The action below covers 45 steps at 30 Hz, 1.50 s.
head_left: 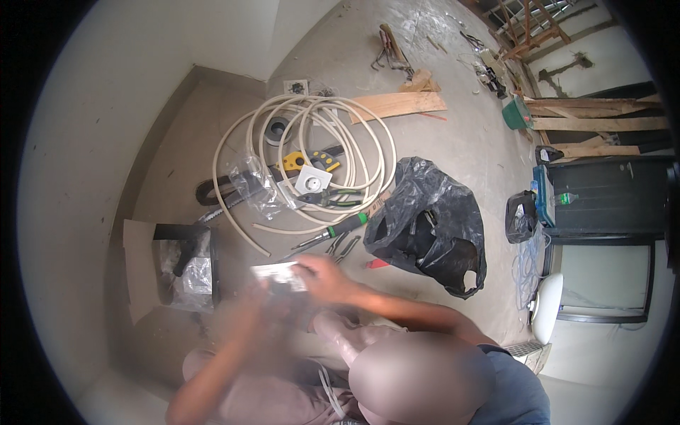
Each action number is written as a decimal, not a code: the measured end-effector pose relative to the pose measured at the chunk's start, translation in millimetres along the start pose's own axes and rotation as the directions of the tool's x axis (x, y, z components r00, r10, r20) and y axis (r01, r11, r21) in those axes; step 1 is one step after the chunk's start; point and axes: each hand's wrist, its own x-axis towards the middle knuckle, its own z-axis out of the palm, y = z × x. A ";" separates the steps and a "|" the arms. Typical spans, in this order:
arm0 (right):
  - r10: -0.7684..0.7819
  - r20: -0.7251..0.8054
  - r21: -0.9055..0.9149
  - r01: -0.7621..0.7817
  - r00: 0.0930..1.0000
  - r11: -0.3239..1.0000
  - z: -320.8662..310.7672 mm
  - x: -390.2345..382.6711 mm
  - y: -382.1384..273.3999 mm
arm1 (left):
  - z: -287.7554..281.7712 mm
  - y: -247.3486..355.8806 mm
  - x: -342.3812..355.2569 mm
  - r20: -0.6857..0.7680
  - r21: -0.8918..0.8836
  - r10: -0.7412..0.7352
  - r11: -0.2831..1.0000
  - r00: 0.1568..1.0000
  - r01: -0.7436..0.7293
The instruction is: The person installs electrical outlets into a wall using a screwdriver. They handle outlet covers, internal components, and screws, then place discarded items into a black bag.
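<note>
Both hands, left hand [258, 301] and right hand [326, 276], are gripping a small white plate [275, 270] over the dusty concrete floor [453, 134]; finger detail blurred. Cable coil [304, 152] lying at 12 o'clock, black bag [432, 219] at 2.

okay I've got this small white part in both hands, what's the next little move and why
Probably reach your right hand for the green-handled screwdriver. Both it and your left hand are on the white part, and the screwdriver lies just beyond them on the floor.
</note>
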 end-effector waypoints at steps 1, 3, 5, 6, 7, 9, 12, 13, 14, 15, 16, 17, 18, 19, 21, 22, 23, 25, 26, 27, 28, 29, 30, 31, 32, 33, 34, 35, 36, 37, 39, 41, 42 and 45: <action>0.069 -0.088 0.063 -0.064 0.994 0.996 -14.5 -17.2 14.6 | 10.4 8.0 -7.7 0.010 0.017 -0.041 0.999 0.999 0.040; 0.176 -0.148 0.143 -0.155 0.973 0.978 -63.9 -64.0 49.5 | 22.5 32.0 -18.7 0.045 -0.047 -0.184 0.981 0.982 0.186; 0.406 -0.414 0.219 -0.344 0.815 0.913 -109.4 -121.2 106.1 | 20.6 40.6 -19.6 0.131 -0.077 -0.229 0.968 0.965 0.240; 0.534 -0.317 0.442 -0.377 0.784 0.814 -137.5 -140.5 112.6 | 16.7 44.3 -22.0 0.112 -0.085 -0.219 0.970 0.969 0.229; 0.632 -0.379 0.550 -0.385 0.676 0.741 -153.5 -153.3 116.6 | 15.1 47.1 -22.9 0.105 -0.091 -0.212 0.971 0.972 0.222; 0.756 -0.402 0.672 -0.393 0.517 0.627 -169.9 -158.5 113.5 | 13.9 46.5 -21.0 0.086 -0.128 -0.225 0.964 0.971 0.235; 0.618 0.010 0.467 -0.550 0.786 0.692 -186.6 -142.8 79.6 | 11.3 50.0 -31.2 0.025 -0.242 -0.311 0.920 0.950 0.308; 0.562 0.108 0.198 -0.572 0.820 0.796 -182.7 -125.4 71.6 | 14.7 48.2 -39.2 0.005 -0.291 -0.355 0.894 0.935 0.342; 0.515 0.219 -0.077 -0.512 0.829 0.856 -170.0 -88.9 48.8 | 20.7 51.2 -46.9 -0.010 -0.340 -0.397 0.865 0.918 0.370; 0.394 0.228 -0.176 -0.360 0.891 0.916 -157.4 -55.3 29.3 | 37.3 58.9 -54.0 -0.019 -0.360 -0.410 0.854 0.912 0.376; 0.261 0.253 -0.268 -0.192 0.932 0.944 -143.2 -18.7 13.1 | 47.8 58.5 -56.7 0.017 -0.382 -0.391 0.848 0.920 0.368; 0.219 0.220 -0.266 -0.158 0.950 0.951 -129.8 15.4 7.4 | 62.3 64.5 -61.2 0.015 -0.373 -0.379 0.857 0.925 0.356; 0.189 0.169 -0.266 -0.140 0.967 0.954 -121.5 44.3 9.7 | 77.5 71.9 -63.1 0.026 -0.350 -0.375 0.865 0.927 0.360; 0.118 0.105 -0.242 -0.090 0.988 0.966 -113.2 77.4 14.7 | 85.3 73.5 -68.2 0.019 -0.315 -0.356 0.885 0.934 0.344; -0.042 -0.141 -0.280 0.001 0.989 0.960 -103.1 126.8 28.5 | 96.8 65.2 -79.4 -0.015 -0.332 -0.334 0.891 0.942 0.310; 0.043 -0.156 -0.239 -0.080 0.987 0.968 -106.4 150.7 48.2 | 100.8 62.2 -85.1 -0.067 -0.351 -0.339 0.888 0.938 0.296; 0.114 -0.166 -0.193 -0.146 0.979 0.970 -105.9 166.0 53.7 | 106.2 57.9 -89.5 -0.121 -0.382 -0.346 0.881 0.930 0.278; 0.068 -0.432 -0.296 -0.213 0.899 0.931 -114.2 152.3 110.5 | 121.6 43.6 -94.0 -0.182 -0.379 -0.351 0.887 0.919 0.264; 0.033 -0.556 -0.337 -0.261 0.831 0.904 -120.9 143.2 121.2 | 126.6 37.7 -97.4 -0.195 -0.329 -0.332 0.909 0.923 0.257; 0.269 -0.522 -0.196 -0.420 0.810 0.886 -103.5 137.0 68.3 | 130.4 28.6 -112.2 -0.280 -0.320 -0.290 0.927 0.915 0.196; 0.293 -0.494 -0.276 -0.467 0.819 0.840 -108.6 113.0 60.9 | 138.9 20.3 -122.0 -0.301 -0.278 -0.261 0.944 0.917 0.177; 0.324 -0.470 -0.352 -0.511 0.821 0.784 -114.0 85.5 57.9 | 140.1 -10.8 -126.5 -0.383 -0.197 -0.206 0.971 0.900 0.138; 0.387 -0.334 -0.346 -0.494 0.859 0.797 -115.1 58.5 30.1 | 143.4 -28.2 -137.1 -0.455 -0.192 -0.252 0.964 0.854 0.183; 0.439 -0.195 -0.336 -0.481 0.877 0.810 -117.3 28.6 -2.3 | 150.7 -36.9 -150.2 -0.520 -0.187 -0.293 0.956 0.802 0.228; 0.353 -0.060 -0.286 -0.355 0.934 0.890 -124.3 -3.1 -24.8 | 162.2 -34.9 -160.4 -0.573 -0.179 -0.328 0.944 0.751 0.276; 0.433 0.067 -0.221 -0.410 0.899 0.885 -129.5 -24.9 -67.7 | 184.2 -12.3 -178.1 -0.579 -0.241 -0.322 0.945 0.749 0.220; 0.342 0.138 -0.141 -0.323 0.930 0.936 -128.0 -51.1 -90.3 | 214.9 23.7 -205.6 -0.588 -0.306 -0.316 0.939 0.744 0.157; 0.361 0.292 -0.075 -0.355 0.885 0.932 -136.8 -64.5 -146.6 | 230.5 32.7 -219.3 -0.601 -0.328 -0.318 0.935 0.733 0.137; 0.351 0.360 -0.048 -0.358 0.865 0.932 -142.0 -82.6 -184.6 | 245.4 42.7 -230.9 -0.601 -0.337 -0.319 0.933 0.733 0.129; 0.245 0.371 0.069 -0.289 0.896 0.955 -145.3 -102.6 -228.9 | 237.1 14.2 -236.7 -0.604 -0.292 -0.323 0.940 0.729 0.176; 0.225 0.506 0.240 -0.386 0.833 0.891 -139.0 -140.6 -305.3 | 194.3 -60.7 -242.0 -0.505 0.094 0.035 0.995 0.862 0.015; 0.007 0.609 0.291 -0.232 0.793 0.928 -156.2 -167.4 -383.5 | 223.7 -18.4 -247.9 -0.627 0.049 -0.130 0.977 0.768 0.206; -0.024 0.689 0.282 -0.237 0.724 0.930 -167.8 -178.6 -421.2 | 240.8 13.0 -249.5 -0.668 0.037 -0.211 0.949 0.713 0.314; -0.226 0.490 0.453 -0.025 0.842 0.891 -205.0 -225.9 -495.2 | 214.6 -21.1 -250.6 -0.688 0.566 0.226 0.762 0.690 0.315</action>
